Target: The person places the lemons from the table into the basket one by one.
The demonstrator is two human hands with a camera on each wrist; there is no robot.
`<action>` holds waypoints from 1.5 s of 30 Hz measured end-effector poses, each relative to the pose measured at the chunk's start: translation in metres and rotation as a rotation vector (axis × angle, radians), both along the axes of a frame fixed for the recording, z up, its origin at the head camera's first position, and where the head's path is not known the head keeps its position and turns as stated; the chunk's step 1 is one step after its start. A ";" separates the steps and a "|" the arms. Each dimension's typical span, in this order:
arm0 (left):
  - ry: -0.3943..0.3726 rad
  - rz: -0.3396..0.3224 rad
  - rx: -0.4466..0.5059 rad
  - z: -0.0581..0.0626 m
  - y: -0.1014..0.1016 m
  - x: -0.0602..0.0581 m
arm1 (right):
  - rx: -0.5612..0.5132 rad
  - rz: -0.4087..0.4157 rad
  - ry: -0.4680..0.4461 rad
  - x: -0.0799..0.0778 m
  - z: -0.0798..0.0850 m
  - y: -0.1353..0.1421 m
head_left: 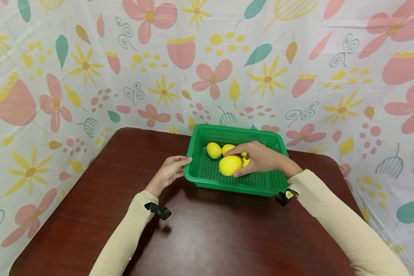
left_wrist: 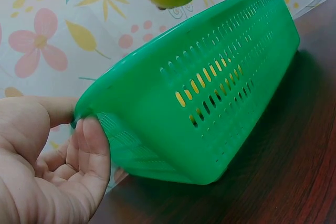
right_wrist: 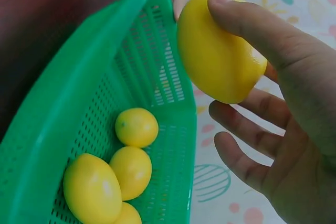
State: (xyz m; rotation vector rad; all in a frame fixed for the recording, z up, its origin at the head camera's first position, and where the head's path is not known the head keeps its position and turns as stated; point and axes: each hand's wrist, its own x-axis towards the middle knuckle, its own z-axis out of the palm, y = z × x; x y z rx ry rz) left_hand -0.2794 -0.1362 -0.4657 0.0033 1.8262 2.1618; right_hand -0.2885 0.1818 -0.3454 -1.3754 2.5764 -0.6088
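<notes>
A green plastic basket (head_left: 224, 186) with slotted walls stands on the table. My left hand (head_left: 168, 171) pinches its left rim between thumb and fingers; the left wrist view shows the fingers (left_wrist: 94, 150) under the lip. Over the basket, my right hand (head_left: 263, 158) grips a yellow lemon (head_left: 230, 165) with thumb and fingertips. In the right wrist view this held lemon (right_wrist: 215, 51) is above the rim. Several more lemons (right_wrist: 136, 127) lie on the basket floor, partly covered by my right hand in the head view.
The dark reddish-brown wooden table (head_left: 207, 234) has rounded far corners. Behind and beside it hangs a white curtain (head_left: 179, 84) printed with flowers and leaves. Black straps with small mounts (head_left: 157, 210) sit at both wrists over cream sleeves.
</notes>
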 end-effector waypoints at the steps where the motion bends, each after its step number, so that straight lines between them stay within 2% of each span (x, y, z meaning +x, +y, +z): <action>1: -0.002 0.003 0.001 0.000 0.000 0.000 | 0.008 0.004 -0.005 -0.004 -0.001 0.000; 9: -0.024 0.020 -0.002 -0.004 -0.002 -0.001 | 0.048 0.041 -0.081 -0.038 -0.012 -0.007; 20: -0.035 0.025 0.004 -0.007 -0.001 0.000 | 0.105 -0.031 -0.180 -0.075 -0.039 -0.008; 29: -0.026 0.007 0.031 -0.007 0.002 -0.003 | 0.132 -0.061 -0.187 -0.088 -0.062 -0.005; 41: -0.032 0.016 0.033 -0.006 0.000 -0.005 | 0.206 -0.053 -0.199 -0.100 -0.079 -0.015; 45: -0.022 0.022 0.028 -0.005 0.000 -0.005 | 0.228 -0.046 -0.165 -0.102 -0.082 -0.020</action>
